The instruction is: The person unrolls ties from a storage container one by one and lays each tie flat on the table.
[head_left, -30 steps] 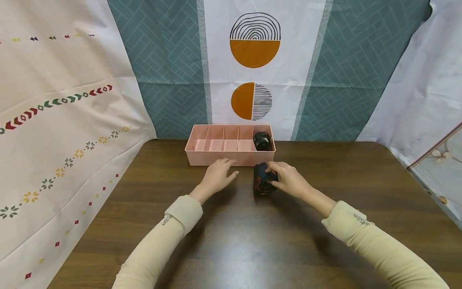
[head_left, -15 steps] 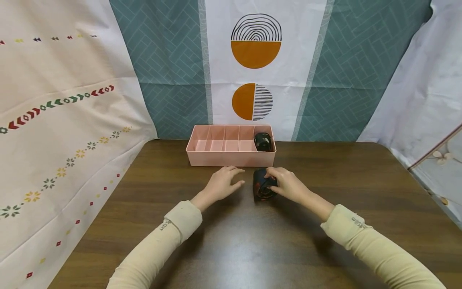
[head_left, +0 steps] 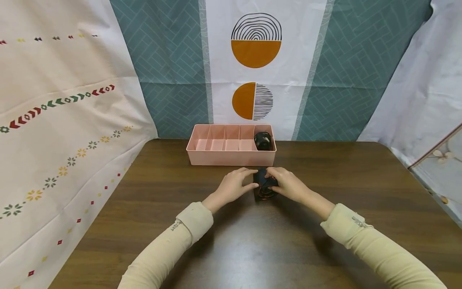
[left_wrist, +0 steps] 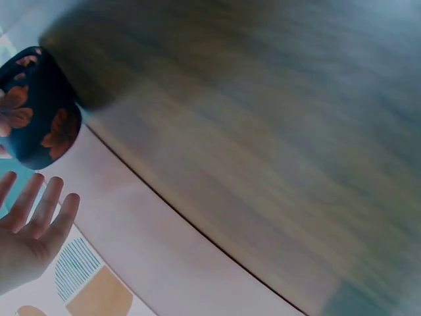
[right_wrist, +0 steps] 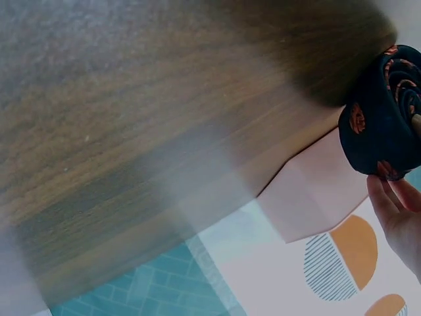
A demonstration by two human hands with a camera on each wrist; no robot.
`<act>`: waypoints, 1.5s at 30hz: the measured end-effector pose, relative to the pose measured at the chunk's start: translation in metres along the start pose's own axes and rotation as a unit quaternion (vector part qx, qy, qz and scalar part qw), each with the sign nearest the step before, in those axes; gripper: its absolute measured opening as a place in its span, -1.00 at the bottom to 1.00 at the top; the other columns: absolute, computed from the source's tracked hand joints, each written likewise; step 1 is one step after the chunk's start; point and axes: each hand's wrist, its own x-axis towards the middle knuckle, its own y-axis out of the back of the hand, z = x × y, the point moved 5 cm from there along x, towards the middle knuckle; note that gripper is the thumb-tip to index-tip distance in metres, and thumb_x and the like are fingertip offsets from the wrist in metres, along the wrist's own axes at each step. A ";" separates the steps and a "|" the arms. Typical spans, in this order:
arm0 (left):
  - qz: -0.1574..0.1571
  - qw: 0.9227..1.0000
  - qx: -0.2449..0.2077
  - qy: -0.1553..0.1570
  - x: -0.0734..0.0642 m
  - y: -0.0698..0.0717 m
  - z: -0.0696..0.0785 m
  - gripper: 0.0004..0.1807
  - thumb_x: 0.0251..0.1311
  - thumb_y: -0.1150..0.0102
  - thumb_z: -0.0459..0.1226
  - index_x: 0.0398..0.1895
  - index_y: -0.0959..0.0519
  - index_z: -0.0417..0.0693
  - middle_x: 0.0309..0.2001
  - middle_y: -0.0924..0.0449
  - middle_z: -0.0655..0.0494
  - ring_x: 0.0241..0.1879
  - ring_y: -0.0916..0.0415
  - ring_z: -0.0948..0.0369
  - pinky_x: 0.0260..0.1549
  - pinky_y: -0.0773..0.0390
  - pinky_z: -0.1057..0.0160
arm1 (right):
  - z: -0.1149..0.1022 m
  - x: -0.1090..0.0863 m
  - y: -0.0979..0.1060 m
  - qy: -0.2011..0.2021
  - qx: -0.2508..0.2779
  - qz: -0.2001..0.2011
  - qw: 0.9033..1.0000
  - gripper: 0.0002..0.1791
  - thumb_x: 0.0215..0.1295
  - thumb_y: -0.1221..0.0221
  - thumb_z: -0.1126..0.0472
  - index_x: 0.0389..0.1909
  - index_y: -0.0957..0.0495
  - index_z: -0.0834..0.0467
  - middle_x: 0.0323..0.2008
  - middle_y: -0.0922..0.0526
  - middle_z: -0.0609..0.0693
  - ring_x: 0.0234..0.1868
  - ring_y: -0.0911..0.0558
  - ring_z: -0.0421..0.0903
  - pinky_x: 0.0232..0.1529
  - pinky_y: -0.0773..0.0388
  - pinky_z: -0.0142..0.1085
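Note:
A dark navy necktie with orange flowers, coiled into a roll (head_left: 265, 190), is at the table's middle just in front of the pink box (head_left: 231, 158). My right hand (head_left: 288, 185) pinches it from the right; the right wrist view shows the spiral end of the tie (right_wrist: 380, 128) with fingers of the right hand (right_wrist: 400, 220) against its side. From the left, my left hand (head_left: 232, 187) reaches to the roll. In the left wrist view its fingers are nearly straight and spread, a little apart from the tie (left_wrist: 43, 112). A second dark roll (head_left: 262, 140) sits in the box's rightmost compartment.
The box stands at the back of the brown wooden table (head_left: 234, 249), its other compartments to the left of the filled one. Behind it hangs a teal and white patterned cloth (head_left: 173, 72). Pale cloths hang along the left and right sides.
The right hand has drawn the rolled necktie slightly back from the box. My left hand has moved right and toward me, from beside the box front up to the roll.

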 end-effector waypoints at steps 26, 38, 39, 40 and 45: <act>-0.017 1.000 0.017 -0.006 0.005 -0.005 0.013 -0.38 0.08 -0.31 -0.04 0.23 -0.45 0.00 0.01 -0.56 0.03 -0.11 -0.57 0.12 -0.15 -0.57 0.11 | 0.003 -0.003 -0.001 -0.062 0.007 -0.014 0.998 -0.41 -0.11 -0.43 0.38 0.03 -0.50 0.30 -0.10 -0.64 0.20 -0.08 -0.61 0.11 -0.07 -0.56 -0.02; -0.045 0.999 0.011 0.005 0.001 -0.004 0.001 -0.39 0.07 -0.32 -0.02 0.20 -0.45 0.02 0.17 -0.45 0.02 0.13 -0.45 0.01 0.06 -0.48 -0.02 | 0.003 -0.004 -0.001 -0.059 -0.020 -0.050 0.997 -0.48 -0.08 -0.41 0.38 -0.01 -0.53 0.32 0.10 -0.53 0.25 0.08 -0.54 0.17 0.04 -0.52 -0.02; -0.050 0.999 0.008 0.005 0.001 -0.004 -0.001 -0.40 0.06 -0.33 -0.03 0.19 -0.45 0.01 0.20 -0.44 0.02 0.16 -0.43 0.00 0.08 -0.46 -0.03 | 0.002 -0.004 -0.001 -0.053 -0.027 -0.051 0.997 -0.48 -0.08 -0.41 0.37 -0.01 -0.53 0.33 0.13 -0.51 0.25 0.11 -0.52 0.18 0.06 -0.51 -0.02; -0.057 0.998 0.005 0.005 0.001 -0.003 -0.002 -0.40 0.06 -0.33 -0.04 0.18 -0.45 0.00 0.21 -0.43 0.03 0.17 -0.42 -0.01 0.10 -0.44 -0.03 | 0.001 -0.004 -0.001 -0.047 -0.034 -0.051 0.997 -0.47 -0.08 -0.41 0.37 0.00 -0.52 0.34 0.13 -0.51 0.26 0.12 -0.51 0.18 0.07 -0.50 -0.02; -0.096 0.995 0.003 0.003 0.001 0.000 -0.009 -0.39 0.02 -0.38 -0.12 0.17 -0.43 -0.03 0.16 -0.50 0.02 0.14 -0.44 -0.01 0.09 -0.44 -0.03 | 0.000 -0.004 -0.002 -0.032 -0.047 -0.048 0.997 -0.44 -0.07 -0.41 0.37 0.02 -0.47 0.34 -0.01 -0.57 0.24 0.06 -0.55 0.13 0.06 -0.51 -0.04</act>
